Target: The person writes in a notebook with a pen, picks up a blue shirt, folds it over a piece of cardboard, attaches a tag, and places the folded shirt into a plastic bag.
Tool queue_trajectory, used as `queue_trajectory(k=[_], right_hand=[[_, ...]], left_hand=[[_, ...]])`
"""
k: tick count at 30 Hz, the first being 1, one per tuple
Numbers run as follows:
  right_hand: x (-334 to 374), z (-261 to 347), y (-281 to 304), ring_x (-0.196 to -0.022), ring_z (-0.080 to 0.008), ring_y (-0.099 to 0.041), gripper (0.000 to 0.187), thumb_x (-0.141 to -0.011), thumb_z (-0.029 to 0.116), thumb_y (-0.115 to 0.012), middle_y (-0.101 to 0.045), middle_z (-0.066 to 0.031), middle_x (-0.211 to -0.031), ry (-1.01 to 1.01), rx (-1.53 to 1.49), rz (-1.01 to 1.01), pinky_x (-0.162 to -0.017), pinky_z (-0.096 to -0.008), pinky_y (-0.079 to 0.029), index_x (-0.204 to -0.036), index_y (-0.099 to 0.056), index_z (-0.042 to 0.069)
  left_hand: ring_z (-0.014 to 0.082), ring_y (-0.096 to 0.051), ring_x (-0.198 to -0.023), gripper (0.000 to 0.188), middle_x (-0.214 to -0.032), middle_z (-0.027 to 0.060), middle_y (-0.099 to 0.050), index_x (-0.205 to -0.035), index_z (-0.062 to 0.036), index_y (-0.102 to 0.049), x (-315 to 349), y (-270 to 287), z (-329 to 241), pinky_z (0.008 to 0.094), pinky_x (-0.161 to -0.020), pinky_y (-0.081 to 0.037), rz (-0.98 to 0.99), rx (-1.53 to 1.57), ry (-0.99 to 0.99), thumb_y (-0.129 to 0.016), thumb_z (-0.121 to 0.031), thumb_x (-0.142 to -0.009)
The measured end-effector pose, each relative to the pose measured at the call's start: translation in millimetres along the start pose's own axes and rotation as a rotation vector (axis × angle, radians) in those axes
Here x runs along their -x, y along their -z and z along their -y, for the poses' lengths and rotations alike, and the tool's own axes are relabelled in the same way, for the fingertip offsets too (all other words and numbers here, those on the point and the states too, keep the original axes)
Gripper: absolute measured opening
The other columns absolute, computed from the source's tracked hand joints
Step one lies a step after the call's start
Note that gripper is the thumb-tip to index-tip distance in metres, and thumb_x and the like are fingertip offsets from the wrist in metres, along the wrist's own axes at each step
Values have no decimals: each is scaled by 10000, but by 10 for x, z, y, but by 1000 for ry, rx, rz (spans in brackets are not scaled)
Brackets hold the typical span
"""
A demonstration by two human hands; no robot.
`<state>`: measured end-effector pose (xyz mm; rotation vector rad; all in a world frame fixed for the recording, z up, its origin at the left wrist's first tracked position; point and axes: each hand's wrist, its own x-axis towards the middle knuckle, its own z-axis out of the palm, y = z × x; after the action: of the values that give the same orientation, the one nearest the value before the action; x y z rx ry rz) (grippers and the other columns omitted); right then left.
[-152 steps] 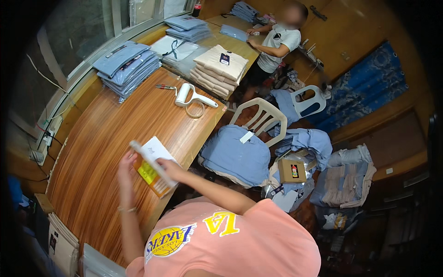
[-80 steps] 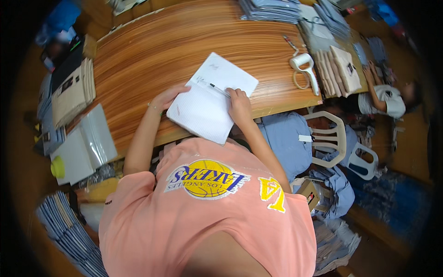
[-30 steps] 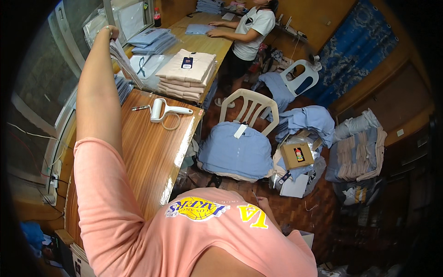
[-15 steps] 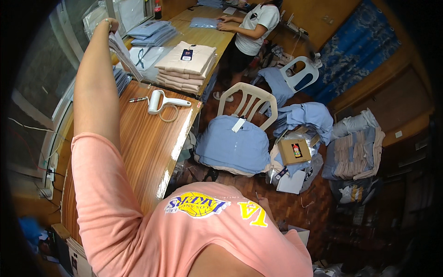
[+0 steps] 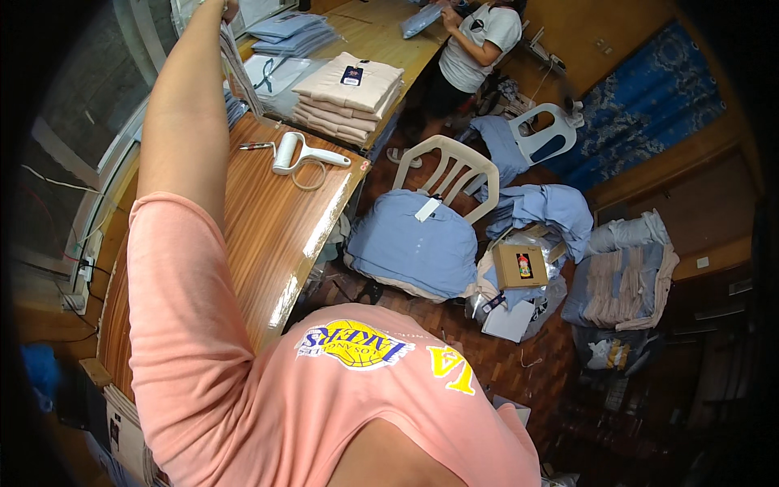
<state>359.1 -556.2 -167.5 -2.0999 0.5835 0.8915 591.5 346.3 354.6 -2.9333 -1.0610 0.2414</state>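
Bagged garments (image 5: 241, 73) are tipped on edge at far end of wood-grain table (image 5: 260, 211). Left hand (image 5: 230, 10) above: cropped, grip cannot be told. Right hand: now lost from view, 1 hand shown.

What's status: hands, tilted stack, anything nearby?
Left hand at top of tilted stack, grip cut off by frame. Right hand out of sight. Lint roller nearby on wooden table.
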Motion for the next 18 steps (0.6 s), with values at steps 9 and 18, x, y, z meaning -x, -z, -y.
queue_trajectory(k=[9, 18], right_hand=[[-90, 226, -140, -492, -189, -596, 314, -788, -11, -418, -613, -106, -753, 45, 22, 33, -412, -308, -479, -1035, -608, 29], [-27, 284, -108, -500, -197, -608, 319, -788, -9, -417, -620, -117, -768, 39, 54, 8, -410, -313, -484, -1045, -603, 24]], left_hand=[[320, -637, -715, 235, -795, 217, -644, -813, 78, -652, 493, 211, 203, 450, -693, -488, -44, -29, -22, -534, -104, -723], [305, -636, -687, 238, -762, 204, -641, -797, 70, -650, 331, -47, 315, 435, -678, -491, -36, 11, -138, -524, -117, -723]])
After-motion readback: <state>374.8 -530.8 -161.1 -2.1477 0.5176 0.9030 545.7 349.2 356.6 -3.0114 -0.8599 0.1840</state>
